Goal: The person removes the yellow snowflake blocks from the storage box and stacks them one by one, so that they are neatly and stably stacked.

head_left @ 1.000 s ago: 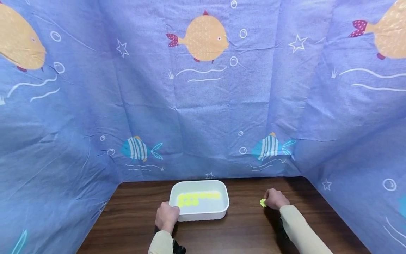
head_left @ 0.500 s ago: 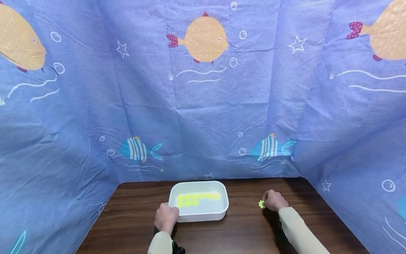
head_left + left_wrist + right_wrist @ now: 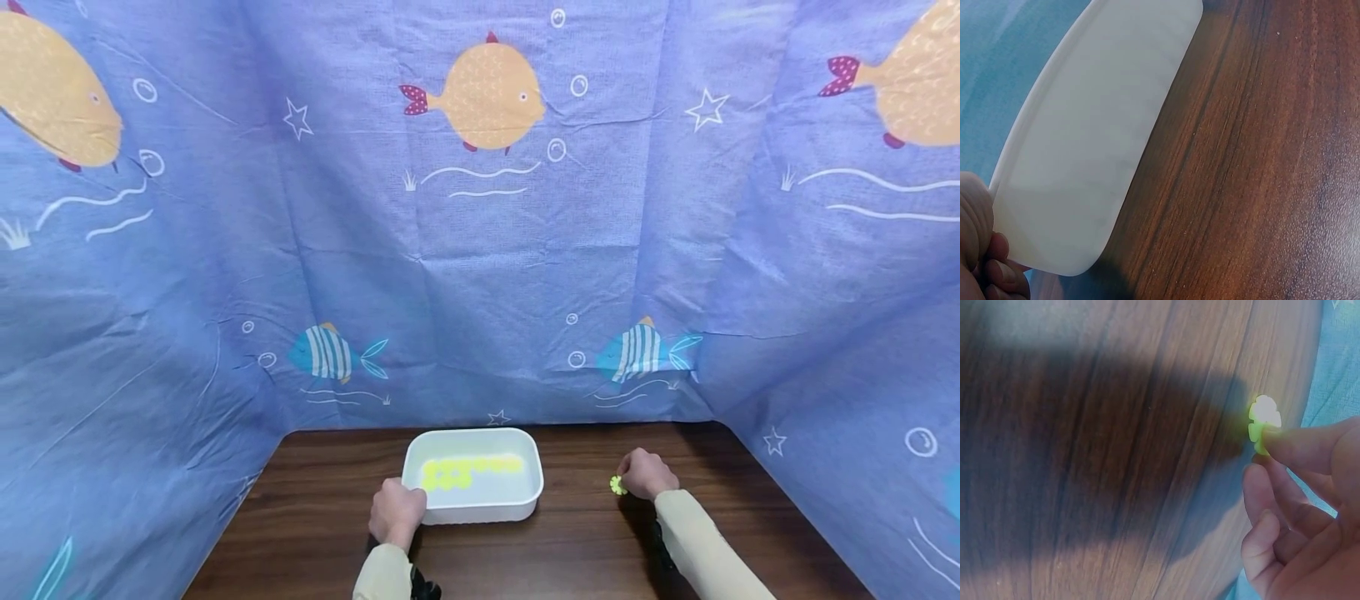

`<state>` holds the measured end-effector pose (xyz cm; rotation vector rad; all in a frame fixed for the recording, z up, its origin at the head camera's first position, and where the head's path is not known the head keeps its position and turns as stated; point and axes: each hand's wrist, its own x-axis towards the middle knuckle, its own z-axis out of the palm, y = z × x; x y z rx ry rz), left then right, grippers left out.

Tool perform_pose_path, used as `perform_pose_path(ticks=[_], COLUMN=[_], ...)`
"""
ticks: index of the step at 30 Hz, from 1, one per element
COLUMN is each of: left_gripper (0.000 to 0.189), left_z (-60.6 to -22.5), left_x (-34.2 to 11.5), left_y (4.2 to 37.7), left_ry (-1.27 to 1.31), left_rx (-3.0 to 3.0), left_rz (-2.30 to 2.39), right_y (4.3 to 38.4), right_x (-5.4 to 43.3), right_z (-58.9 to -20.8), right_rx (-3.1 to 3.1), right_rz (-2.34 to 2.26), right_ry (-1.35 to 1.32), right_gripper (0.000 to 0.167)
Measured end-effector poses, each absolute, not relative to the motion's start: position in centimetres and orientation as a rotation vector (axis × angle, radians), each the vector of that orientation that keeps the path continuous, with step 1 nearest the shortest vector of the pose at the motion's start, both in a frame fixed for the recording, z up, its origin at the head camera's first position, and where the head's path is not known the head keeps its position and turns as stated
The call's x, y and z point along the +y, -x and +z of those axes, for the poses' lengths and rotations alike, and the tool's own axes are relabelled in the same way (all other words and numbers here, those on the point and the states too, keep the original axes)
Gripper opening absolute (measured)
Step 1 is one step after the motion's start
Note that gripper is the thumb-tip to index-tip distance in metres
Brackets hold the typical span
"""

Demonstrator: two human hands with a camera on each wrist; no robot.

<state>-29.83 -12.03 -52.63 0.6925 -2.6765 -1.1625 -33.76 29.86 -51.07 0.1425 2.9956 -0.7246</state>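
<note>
A white rectangular tub stands on the table, with several bright yellow flower-like pieces on its floor. At the tub's near left corner my left hand grips the rim; in the left wrist view the thumb lies over the wall and the fingers curl below. Right of the tub, my right hand pinches one small yellow-green notched disc. The right wrist view has this disc between thumb and index finger, the other fingers curled loosely beneath.
Dark wood-grain table spreads around and in front of the tub. A blue fish-print cloth hangs behind the table and along both sides.
My right hand, pinching the disc, has shifted slightly left and toward me. My left hand keeps its grip on the tub's corner, and the pieces inside look the same.
</note>
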Motion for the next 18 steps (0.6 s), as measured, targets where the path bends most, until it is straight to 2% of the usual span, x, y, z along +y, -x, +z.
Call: perform_pose_path(ticks=[18], left_gripper=[0.017], left_z=[-52.52], left_x=[-12.06], left_y=[29.7], left_ry=[-0.698], left_rx=[-2.652], left_rz=[-1.175], right_y=[33.91], right_x=[29.25], right_z=[-51.59], right_rx=[3.028], right_rz=[-0.76], right_ry=[-0.197], right_gripper=[0.014])
